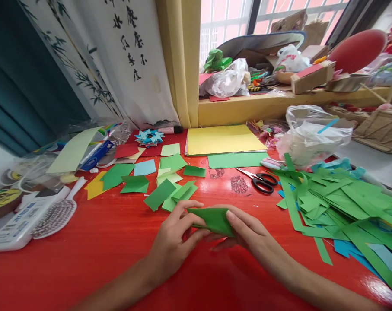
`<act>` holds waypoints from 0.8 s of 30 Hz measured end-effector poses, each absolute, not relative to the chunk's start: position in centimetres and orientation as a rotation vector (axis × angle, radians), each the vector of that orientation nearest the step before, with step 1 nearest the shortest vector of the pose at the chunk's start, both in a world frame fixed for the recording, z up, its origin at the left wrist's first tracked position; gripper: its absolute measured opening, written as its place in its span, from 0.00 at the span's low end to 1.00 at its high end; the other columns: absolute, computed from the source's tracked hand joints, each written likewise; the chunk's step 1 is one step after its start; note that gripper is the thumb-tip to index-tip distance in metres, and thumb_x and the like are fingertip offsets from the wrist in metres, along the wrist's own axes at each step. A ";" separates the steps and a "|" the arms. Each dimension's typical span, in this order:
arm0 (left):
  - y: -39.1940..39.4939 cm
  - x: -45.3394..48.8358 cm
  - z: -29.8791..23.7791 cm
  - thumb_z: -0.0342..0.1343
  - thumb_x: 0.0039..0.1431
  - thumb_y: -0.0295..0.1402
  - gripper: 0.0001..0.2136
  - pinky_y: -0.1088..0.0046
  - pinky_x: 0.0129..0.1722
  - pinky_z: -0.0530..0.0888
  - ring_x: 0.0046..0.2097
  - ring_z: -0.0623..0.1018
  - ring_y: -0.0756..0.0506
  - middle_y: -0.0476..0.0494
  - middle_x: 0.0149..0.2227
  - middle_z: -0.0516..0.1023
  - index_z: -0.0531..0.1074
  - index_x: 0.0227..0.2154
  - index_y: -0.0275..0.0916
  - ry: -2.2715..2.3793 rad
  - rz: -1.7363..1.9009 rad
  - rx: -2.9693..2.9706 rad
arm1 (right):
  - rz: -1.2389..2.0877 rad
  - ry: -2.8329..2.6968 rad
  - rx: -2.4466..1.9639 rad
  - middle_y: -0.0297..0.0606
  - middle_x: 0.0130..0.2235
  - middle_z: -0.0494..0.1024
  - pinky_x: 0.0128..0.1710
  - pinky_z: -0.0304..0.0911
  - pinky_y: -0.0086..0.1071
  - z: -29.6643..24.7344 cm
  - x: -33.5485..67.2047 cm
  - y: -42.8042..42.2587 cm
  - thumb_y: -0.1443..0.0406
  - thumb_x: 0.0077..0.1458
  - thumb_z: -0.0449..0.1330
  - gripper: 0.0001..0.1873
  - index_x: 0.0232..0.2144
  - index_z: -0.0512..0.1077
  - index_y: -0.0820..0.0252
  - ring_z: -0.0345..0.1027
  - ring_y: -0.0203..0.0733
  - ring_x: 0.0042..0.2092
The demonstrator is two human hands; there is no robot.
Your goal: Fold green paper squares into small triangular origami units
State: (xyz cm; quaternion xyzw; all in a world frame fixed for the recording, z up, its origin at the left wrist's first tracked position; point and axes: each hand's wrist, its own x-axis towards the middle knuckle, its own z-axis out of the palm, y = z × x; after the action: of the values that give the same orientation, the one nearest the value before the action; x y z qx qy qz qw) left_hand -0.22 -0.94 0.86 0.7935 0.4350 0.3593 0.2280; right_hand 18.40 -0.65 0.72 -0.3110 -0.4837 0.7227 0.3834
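A folded piece of green paper [213, 219] is held between both hands above the red table [124, 263]. My left hand [178, 235] pinches its left end, fingers curled and thumb below. My right hand [246, 226] grips the right end, with the thumb on the near face. Just beyond my left hand lie several loose green paper pieces [160, 194], some of them creased. Past my right hand rests a pair of black-handled scissors [263, 182], its blades pointing to the far left.
A large heap of green paper strips [341, 207] covers the right side. At the back lie yellow paper sheets [224, 139] and a blue folded-paper ring [149, 137]. A white hairbrush [56, 218] lies at left. A plastic bag [319, 134] stands at back right.
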 end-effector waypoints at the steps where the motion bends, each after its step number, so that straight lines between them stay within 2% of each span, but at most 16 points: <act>1: -0.9 -0.1 1.1 0.51 0.58 0.30 0.05 0.74 0.35 0.70 0.33 0.71 0.51 0.44 0.40 0.67 0.70 0.28 0.39 1.222 0.950 2.111 | 1.834 -1.265 -0.765 0.40 0.45 0.71 0.38 0.67 0.34 0.7 18.3 -0.7 0.58 0.61 0.47 0.15 0.47 0.66 0.54 0.69 0.39 0.40; 4: -0.9 0.0 1.4 0.52 0.57 0.30 0.04 0.75 0.33 0.68 0.35 0.70 0.50 0.47 0.35 0.66 0.68 0.28 0.40 1.292 0.870 1.931 | 1.770 -1.375 -0.712 0.38 0.44 0.71 0.42 0.65 0.32 0.6 18.2 -0.8 0.60 0.58 0.54 0.14 0.46 0.64 0.54 0.68 0.38 0.43; 6: -0.9 0.0 1.2 0.53 0.56 0.32 0.02 0.75 0.30 0.67 0.32 0.69 0.50 0.49 0.33 0.66 0.66 0.31 0.41 1.312 0.858 1.807 | 1.694 -1.438 -0.780 0.36 0.41 0.73 0.41 0.65 0.30 0.5 18.1 -0.7 0.62 0.56 0.57 0.11 0.42 0.66 0.56 0.68 0.36 0.41; 8: -1.0 0.2 1.0 0.53 0.55 0.34 0.09 0.74 0.29 0.66 0.30 0.69 0.50 0.51 0.31 0.66 0.63 0.39 0.44 1.308 0.862 1.655 | 1.637 -1.462 -0.888 0.35 0.37 0.74 0.37 0.66 0.27 0.4 18.0 -0.6 0.62 0.57 0.56 0.07 0.38 0.67 0.57 0.70 0.35 0.38; 11: -1.1 0.4 0.7 0.54 0.54 0.35 0.17 0.75 0.29 0.66 0.29 0.68 0.52 0.52 0.33 0.65 0.58 0.46 0.47 1.255 0.879 1.466 | 1.617 -1.459 -0.965 0.34 0.32 0.75 0.33 0.66 0.25 0.4 18.1 -0.5 0.61 0.57 0.55 0.07 0.34 0.67 0.59 0.71 0.34 0.34; 13: -1.0 0.5 0.8 0.55 0.53 0.36 0.16 0.77 0.27 0.65 0.28 0.67 0.52 0.53 0.30 0.64 0.60 0.45 0.46 1.238 0.868 1.426 | 1.616 -1.468 -0.981 0.34 0.30 0.76 0.33 0.66 0.26 0.4 18.1 -0.5 0.60 0.57 0.54 0.08 0.34 0.67 0.59 0.72 0.34 0.33; 16: -0.9 0.4 1.0 0.54 0.54 0.37 0.12 0.78 0.24 0.63 0.25 0.64 0.53 0.55 0.23 0.60 0.64 0.41 0.43 1.264 0.851 1.417 | 1.617 -1.475 -0.975 0.34 0.33 0.75 0.34 0.66 0.27 0.3 18.1 -0.5 0.61 0.55 0.57 0.09 0.38 0.67 0.58 0.71 0.35 0.34; 19: -0.9 0.3 0.9 0.53 0.55 0.37 0.10 0.78 0.23 0.63 0.23 0.64 0.54 0.56 0.22 0.60 0.65 0.39 0.42 1.270 0.860 1.397 | 1.622 -1.444 -0.966 0.34 0.36 0.75 0.35 0.65 0.26 0.3 18.0 -0.5 0.62 0.53 0.60 0.14 0.42 0.65 0.57 0.71 0.35 0.36; 24: -1.0 0.3 0.7 0.53 0.55 0.37 0.10 0.79 0.23 0.63 0.23 0.65 0.54 0.56 0.23 0.64 0.65 0.39 0.42 1.270 0.854 1.404 | 1.676 -1.392 -1.010 0.35 0.34 0.76 0.33 0.65 0.26 0.4 18.0 -0.4 0.61 0.55 0.57 0.09 0.38 0.67 0.58 0.72 0.36 0.36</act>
State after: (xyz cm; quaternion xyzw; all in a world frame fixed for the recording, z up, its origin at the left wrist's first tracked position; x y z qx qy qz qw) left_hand 0.34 -0.99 0.74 0.5826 0.5269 0.3541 0.5074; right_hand 17.99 -0.45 0.38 -0.3921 -0.5404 0.6506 0.3618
